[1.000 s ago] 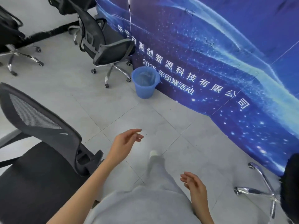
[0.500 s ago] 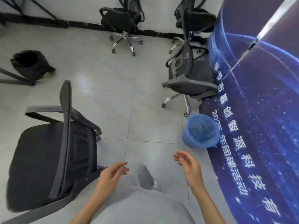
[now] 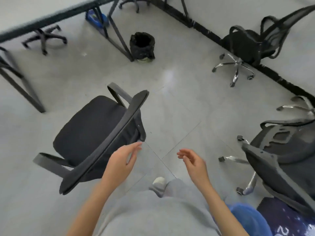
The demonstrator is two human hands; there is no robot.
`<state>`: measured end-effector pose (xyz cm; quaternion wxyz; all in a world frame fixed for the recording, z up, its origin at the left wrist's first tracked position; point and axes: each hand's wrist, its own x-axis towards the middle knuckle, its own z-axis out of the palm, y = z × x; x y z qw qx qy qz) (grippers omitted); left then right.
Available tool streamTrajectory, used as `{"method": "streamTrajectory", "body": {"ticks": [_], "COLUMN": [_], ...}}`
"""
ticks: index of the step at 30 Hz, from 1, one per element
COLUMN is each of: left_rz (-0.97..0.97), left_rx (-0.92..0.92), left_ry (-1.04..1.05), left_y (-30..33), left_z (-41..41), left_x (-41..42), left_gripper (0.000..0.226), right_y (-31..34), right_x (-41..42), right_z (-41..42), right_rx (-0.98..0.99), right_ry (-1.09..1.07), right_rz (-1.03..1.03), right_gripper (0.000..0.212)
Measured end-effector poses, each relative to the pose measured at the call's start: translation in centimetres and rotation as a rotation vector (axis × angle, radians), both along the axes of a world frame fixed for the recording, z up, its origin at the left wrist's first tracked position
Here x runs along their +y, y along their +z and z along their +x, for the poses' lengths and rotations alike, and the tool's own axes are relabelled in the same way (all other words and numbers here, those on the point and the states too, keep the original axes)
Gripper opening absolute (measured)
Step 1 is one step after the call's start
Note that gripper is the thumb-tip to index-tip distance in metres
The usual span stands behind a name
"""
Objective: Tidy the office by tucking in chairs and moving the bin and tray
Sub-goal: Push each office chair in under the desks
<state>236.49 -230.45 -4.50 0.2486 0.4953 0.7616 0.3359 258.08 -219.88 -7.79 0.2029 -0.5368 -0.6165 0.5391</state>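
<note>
A black office chair [image 3: 88,133] stands on the tiled floor just left of me, its backrest edge toward me. My left hand [image 3: 121,163] hovers beside that backrest with relaxed fingers, touching nothing. Over bare floor, my right hand [image 3: 193,161] is also relaxed and empty. A blue bin [image 3: 250,218] sits at the bottom right, partly hidden by my right arm. A black-lined bin [image 3: 142,46] stands by a desk leg farther off. No tray is in view.
A grey mesh chair [image 3: 279,150] with chrome legs stands at the right, another black chair [image 3: 245,48] at the back right by the wall. Desk legs [image 3: 119,33] and chair bases [image 3: 45,37] line the far left. Open floor lies between the chairs.
My view has swung left, away from the blue banner. The blue bin has slid to the bottom right, the black chair is nearer my left hand, and both hands stay empty.
</note>
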Motion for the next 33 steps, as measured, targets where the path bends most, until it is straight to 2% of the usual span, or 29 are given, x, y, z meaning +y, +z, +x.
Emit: {"method": "streamTrajectory", "body": {"ticks": [3,5,8,10,13,15,16,19,21,24,27,33], "left_rz": [0.141,0.154,-0.075,-0.225,-0.272,-0.314,-0.336,-0.366,-0.398,-0.478,-0.494,-0.467], "left_rx": [0.135,0.233,0.439,0.446,0.408,0.448,0.459,0.451,0.461,0.516,0.549,0.556], "left_ry": [0.203,0.356,0.491,0.581,0.749,0.792,0.803,0.826,0.788,0.683,0.626,0.557], "left_y": [1.0,1.3,-0.3,-1.9,-2.8,-2.7,-2.6,-2.4,-2.6,-2.8,-3.1,-3.3], "left_z": [-1.2,-1.7,-2.2,-2.1,-1.4,-1.3,-1.4,-2.4,-3.1,-3.2,-2.7,-2.5], "left_x": [-0.4,-1.0,-2.4,-2.9,-1.9,-0.6,0.0,0.5,0.6,0.8,-0.4,-4.2], "left_gripper": [0.038,0.036,0.045,0.041,0.034,0.032,0.03,0.024,0.028,0.039,0.039,0.042], "right_y": [2.0,2.7,2.6,2.1,2.0,1.7,1.5,0.7,0.3,-0.6,-0.8,-0.9], "right_x": [4.9,7.9,11.6,13.9,16.3,17.4,17.7,18.1,18.4,18.7,17.7,13.2], "right_z": [-4.6,-8.3,-13.9,-17.6,-21.6,-23.3,-23.7,-23.7,-23.3,-22.2,-20.3,-15.6], "right_rx": [-0.053,-0.094,-0.117,-0.136,-0.23,-0.396,-0.433,-0.375,-0.333,-0.358,-0.353,-0.3], "right_ry": [0.335,0.569,0.916,1.087,1.377,1.538,1.565,1.496,1.446,1.49,1.442,1.364], "right_rz": [0.188,0.466,0.883,1.067,1.11,1.069,1.091,1.193,1.242,1.162,1.121,1.164], "right_gripper": [0.032,0.034,0.044,0.048,0.044,0.035,0.03,0.013,0.02,0.006,0.009,0.03]}}
